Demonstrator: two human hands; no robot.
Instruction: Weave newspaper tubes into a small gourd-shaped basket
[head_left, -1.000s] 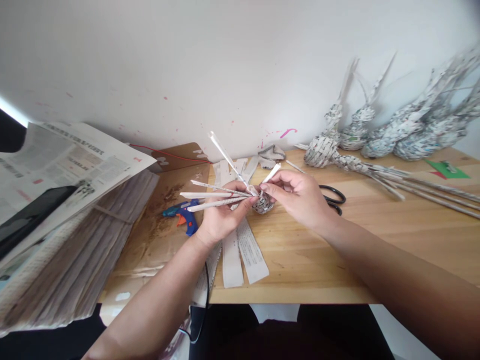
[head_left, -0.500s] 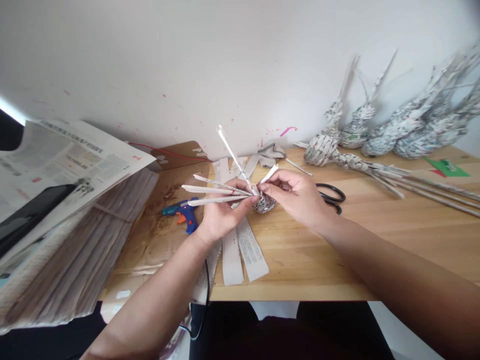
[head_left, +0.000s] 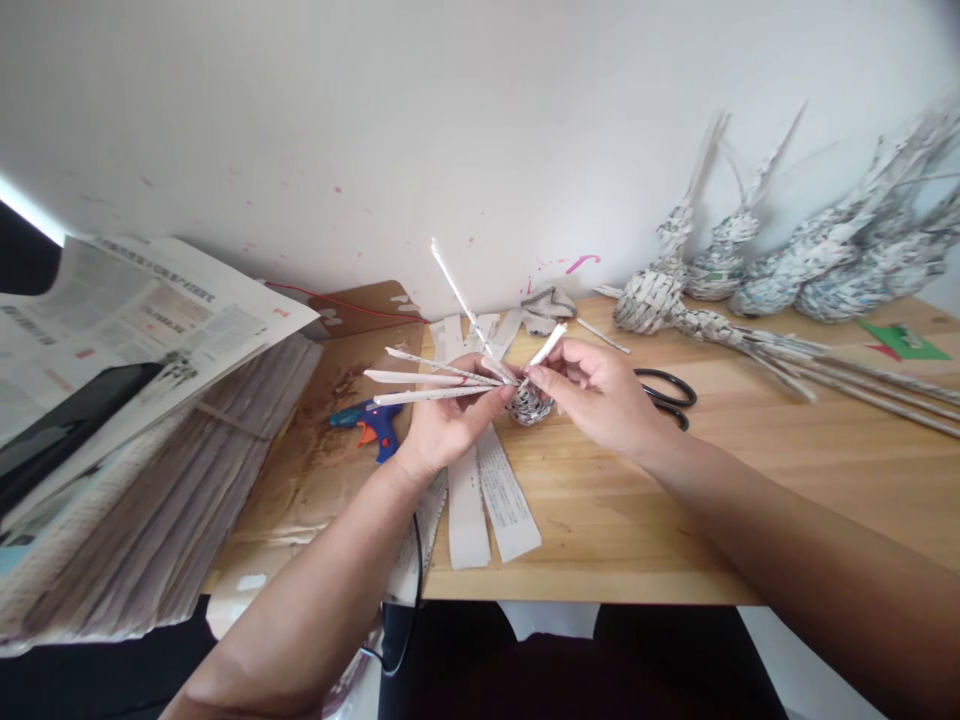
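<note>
Between both hands is a small round woven newspaper piece (head_left: 531, 404), with several rolled paper tubes (head_left: 420, 378) fanning out leftward from it. One long tube (head_left: 461, 297) points up and away toward the wall. My left hand (head_left: 448, 425) is closed around the piece's left side, its thumb pressed on the tubes where they meet the weave. My right hand (head_left: 604, 392) pinches a short white paper tube (head_left: 549, 345) at the weave's upper right. The fingers of my left hand are partly hidden behind the tubes.
Flat newspaper strips (head_left: 504, 500) lie beneath the hands. A blue glue gun (head_left: 379, 425) rests left on cardboard, beside stacked newspapers (head_left: 172, 480) with a phone (head_left: 82, 420) on top. Black-handled scissors (head_left: 667, 390) lie right; woven newspaper pieces (head_left: 649, 298) stand behind.
The view has shifted slightly. My hands keep their hold on the woven piece, and the short tube in my right hand has tilted a little to the right.
</note>
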